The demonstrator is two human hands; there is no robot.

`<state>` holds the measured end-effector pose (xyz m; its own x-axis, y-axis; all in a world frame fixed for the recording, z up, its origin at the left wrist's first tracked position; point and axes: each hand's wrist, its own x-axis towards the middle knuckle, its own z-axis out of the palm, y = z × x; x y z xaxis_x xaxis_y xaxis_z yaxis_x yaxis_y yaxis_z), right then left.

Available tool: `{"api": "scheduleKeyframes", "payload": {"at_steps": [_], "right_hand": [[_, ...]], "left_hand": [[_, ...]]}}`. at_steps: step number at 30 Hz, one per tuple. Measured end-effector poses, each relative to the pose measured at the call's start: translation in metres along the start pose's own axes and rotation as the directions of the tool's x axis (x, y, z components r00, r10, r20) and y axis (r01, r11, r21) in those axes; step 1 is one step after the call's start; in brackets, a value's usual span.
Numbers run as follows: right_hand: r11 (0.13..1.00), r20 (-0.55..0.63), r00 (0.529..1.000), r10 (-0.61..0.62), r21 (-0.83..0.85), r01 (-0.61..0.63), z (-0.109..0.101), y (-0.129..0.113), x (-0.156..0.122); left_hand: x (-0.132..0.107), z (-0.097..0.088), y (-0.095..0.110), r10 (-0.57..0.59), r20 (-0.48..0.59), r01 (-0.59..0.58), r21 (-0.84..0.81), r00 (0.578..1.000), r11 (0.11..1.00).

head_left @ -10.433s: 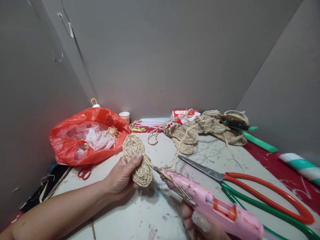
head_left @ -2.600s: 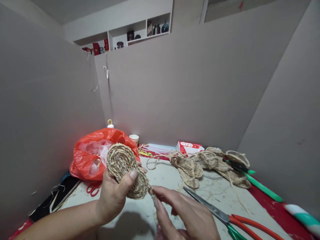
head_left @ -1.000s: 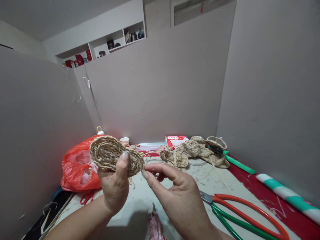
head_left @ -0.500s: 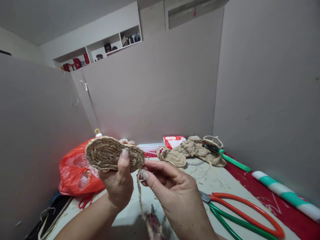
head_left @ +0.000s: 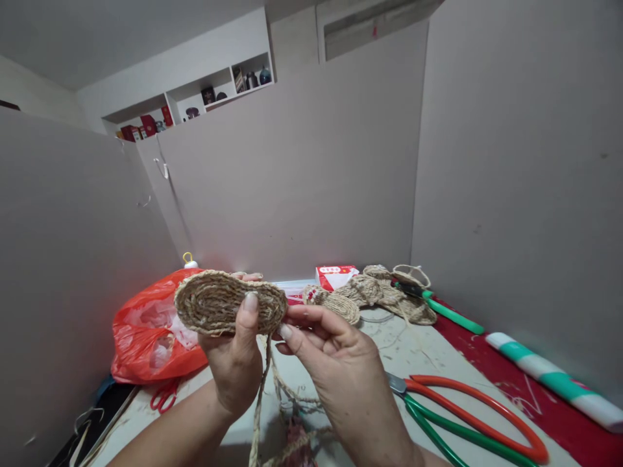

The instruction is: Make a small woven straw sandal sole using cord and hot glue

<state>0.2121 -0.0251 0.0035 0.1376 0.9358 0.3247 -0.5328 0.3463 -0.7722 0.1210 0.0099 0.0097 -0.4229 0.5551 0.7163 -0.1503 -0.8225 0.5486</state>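
My left hand (head_left: 236,363) holds up a small oval sole (head_left: 221,305) coiled from straw braid, thumb across its face. My right hand (head_left: 335,370) is beside it, fingertips pinched at the sole's right end where the loose braid (head_left: 260,395) leaves it and hangs down in loops toward the table. The pink glue gun (head_left: 296,447) lies on the table under my hands, mostly hidden by the braid.
Large red and green handled scissors (head_left: 467,421) lie at the right. A red plastic bag (head_left: 150,337) sits at the left, small red scissors (head_left: 163,399) in front of it. Straw sandals and braid (head_left: 384,295), a red and white box (head_left: 335,275) and a green and white roll (head_left: 555,386) lie behind.
The glue gun left my right hand and lies on the table. Both hands lifted the sole and turned it level; the braid's tail now hangs down from my right fingers.
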Motion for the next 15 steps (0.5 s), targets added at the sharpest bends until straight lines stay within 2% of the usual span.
{"api": "scheduleKeyframes", "payload": {"at_steps": [3,6,10,15], "right_hand": [[1.0,-0.01,1.0,0.011,-0.001,-0.011,-0.0018,-0.0003,0.0026],[0.999,-0.024,0.999,0.036,0.015,-0.036,-0.0034,-0.0012,0.0028],[0.995,0.024,0.997,0.074,0.064,-0.075,-0.0033,-0.0024,0.0003],[0.992,0.001,0.997,0.074,0.104,-0.073,-0.003,0.0004,0.0012]], "left_hand": [[-0.0009,-0.001,0.0011,-0.03,0.038,0.031,-0.022,0.999,0.999],[-0.0016,0.0001,0.0015,-0.022,0.021,0.022,0.009,1.0,1.0],[-0.0006,0.0018,0.0,0.025,-0.026,-0.024,0.035,0.999,0.999],[-0.0024,0.0021,-0.0031,0.056,-0.039,-0.049,0.166,0.998,0.985]]}}
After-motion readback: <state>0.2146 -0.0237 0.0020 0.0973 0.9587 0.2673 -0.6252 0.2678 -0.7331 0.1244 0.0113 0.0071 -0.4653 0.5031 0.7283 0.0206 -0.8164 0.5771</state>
